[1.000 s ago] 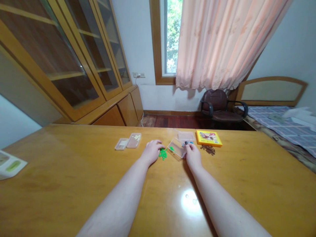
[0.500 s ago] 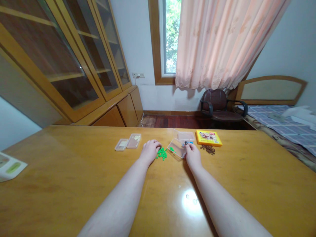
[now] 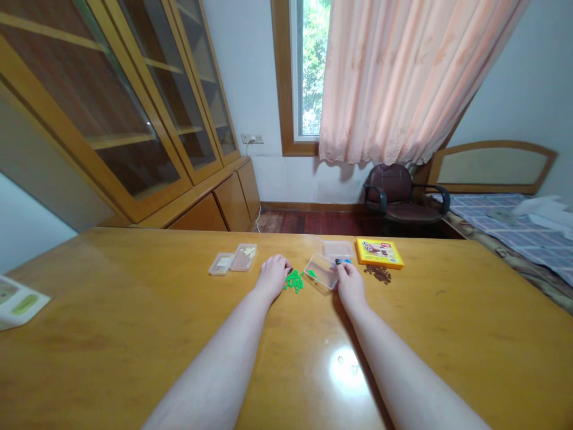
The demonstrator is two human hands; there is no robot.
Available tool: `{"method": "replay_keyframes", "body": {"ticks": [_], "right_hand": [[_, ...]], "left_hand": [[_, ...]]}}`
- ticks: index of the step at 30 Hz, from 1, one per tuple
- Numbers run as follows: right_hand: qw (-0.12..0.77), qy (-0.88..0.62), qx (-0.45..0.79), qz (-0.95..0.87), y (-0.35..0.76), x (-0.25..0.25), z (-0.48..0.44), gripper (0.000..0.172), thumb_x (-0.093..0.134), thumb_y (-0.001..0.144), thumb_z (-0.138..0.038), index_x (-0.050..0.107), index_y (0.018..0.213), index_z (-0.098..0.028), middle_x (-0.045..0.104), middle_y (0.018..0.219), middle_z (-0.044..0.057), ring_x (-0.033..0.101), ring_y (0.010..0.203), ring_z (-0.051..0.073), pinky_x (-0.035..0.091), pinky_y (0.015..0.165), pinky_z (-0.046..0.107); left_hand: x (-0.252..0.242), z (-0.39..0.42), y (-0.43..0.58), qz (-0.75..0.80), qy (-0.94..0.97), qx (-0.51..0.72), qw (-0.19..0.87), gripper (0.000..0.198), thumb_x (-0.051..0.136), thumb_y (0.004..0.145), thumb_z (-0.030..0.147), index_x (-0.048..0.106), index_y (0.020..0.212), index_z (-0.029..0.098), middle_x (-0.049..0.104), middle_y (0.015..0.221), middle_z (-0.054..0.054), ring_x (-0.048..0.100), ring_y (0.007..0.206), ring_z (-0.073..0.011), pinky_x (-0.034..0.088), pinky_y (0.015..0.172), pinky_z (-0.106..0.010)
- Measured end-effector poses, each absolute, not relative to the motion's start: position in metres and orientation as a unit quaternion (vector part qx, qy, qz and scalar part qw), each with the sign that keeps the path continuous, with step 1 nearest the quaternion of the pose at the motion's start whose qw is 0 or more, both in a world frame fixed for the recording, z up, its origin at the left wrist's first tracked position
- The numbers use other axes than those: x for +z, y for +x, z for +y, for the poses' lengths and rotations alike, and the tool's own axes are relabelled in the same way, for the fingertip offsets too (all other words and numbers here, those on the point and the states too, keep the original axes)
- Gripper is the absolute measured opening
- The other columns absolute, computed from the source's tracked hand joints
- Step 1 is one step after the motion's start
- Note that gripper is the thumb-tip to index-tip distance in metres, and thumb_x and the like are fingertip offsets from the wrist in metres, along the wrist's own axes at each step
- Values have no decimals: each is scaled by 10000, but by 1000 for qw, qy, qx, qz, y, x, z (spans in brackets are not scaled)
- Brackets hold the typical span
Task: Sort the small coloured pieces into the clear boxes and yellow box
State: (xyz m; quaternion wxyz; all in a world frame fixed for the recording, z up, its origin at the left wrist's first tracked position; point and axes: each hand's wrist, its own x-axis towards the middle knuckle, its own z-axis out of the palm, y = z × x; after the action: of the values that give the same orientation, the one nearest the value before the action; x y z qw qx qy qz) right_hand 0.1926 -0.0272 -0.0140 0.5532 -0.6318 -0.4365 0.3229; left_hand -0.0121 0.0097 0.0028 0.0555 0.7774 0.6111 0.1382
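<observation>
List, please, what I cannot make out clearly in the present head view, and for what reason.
In the head view:
Left hand: its own fingers hide whether it pinches green pieces.
Blue pieces: too small to count, just beyond the right hand.
Yellow box: fine print too small to read.
White object: cut off by the left edge.

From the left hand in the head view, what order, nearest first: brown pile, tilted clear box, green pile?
1. Green pile: beside the left hand.
2. Tilted clear box: middle, held by the right hand.
3. Brown pile: farther right.
</observation>
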Motion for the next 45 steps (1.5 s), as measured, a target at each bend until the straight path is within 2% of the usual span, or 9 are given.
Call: {"method": "replay_keyframes", "body": {"ticks": [4,9,14,20,24,29,34,45], "right_hand": [[555,-624,314,-453,192,-15,-27,347,477,716,-509,584,704,-179,637,717,50,551,683,203,375,623,275],[517,-600,345,-504,188,-18,-28,365,470,728,-523,600,718,-182,637,712,44,547,685,198,374,640,276],[509,-610,335,-507,188,-16,-29,347,465,733,-494,602,695,-178,621,682,35,531,670,190,366,633,274],[525,-630,317,-476,191,-16,-28,339,456,728,-485,598,689,-180,608,672,32,528,668,192,359,616,268],[525,-628,307,-486,192,-18,-27,356,450,735,-490,609,695,-175,628,705,46,536,688,198,366,627,273],[526,-622,322,-482,193,-19,-26,356,454,730,-504,599,695,-181,634,713,43,545,702,200,370,652,276],[528,-624,321,-478,192,-17,-27,321,459,733,-467,602,697,-181,633,712,39,552,707,197,371,660,274],[525,-622,327,-480,193,-19,-26,323,453,750,-462,602,714,-177,634,738,44,549,716,195,370,664,272]], "left_hand": [[8,7,-10,604,778,168,48,100,511,832,233,589,858,176,592,936,-55,527,912,-188,391,813,-309],[16,-6,3,516,824,232,32,104,482,853,237,564,898,192,574,979,-37,506,959,-173,362,884,-316],[12,-7,4,485,842,230,44,187,484,854,260,544,1023,209,561,1089,-38,487,1038,-176,342,921,-324],[7,6,-11,546,813,191,64,158,472,854,255,615,911,222,607,967,-25,517,945,-172,367,857,-310],[5,6,-11,535,827,154,76,227,435,869,315,641,911,231,598,956,-35,509,937,-174,367,846,-307],[1,6,-12,555,813,162,73,270,384,882,301,638,925,221,592,968,-48,511,938,-180,377,827,-308],[-1,11,-14,577,796,160,83,213,448,846,224,633,953,234,604,985,-37,518,957,-175,371,852,-299],[0,10,-13,558,816,144,50,140,510,837,273,642,869,236,607,919,-25,513,899,-177,367,793,-298]]}}
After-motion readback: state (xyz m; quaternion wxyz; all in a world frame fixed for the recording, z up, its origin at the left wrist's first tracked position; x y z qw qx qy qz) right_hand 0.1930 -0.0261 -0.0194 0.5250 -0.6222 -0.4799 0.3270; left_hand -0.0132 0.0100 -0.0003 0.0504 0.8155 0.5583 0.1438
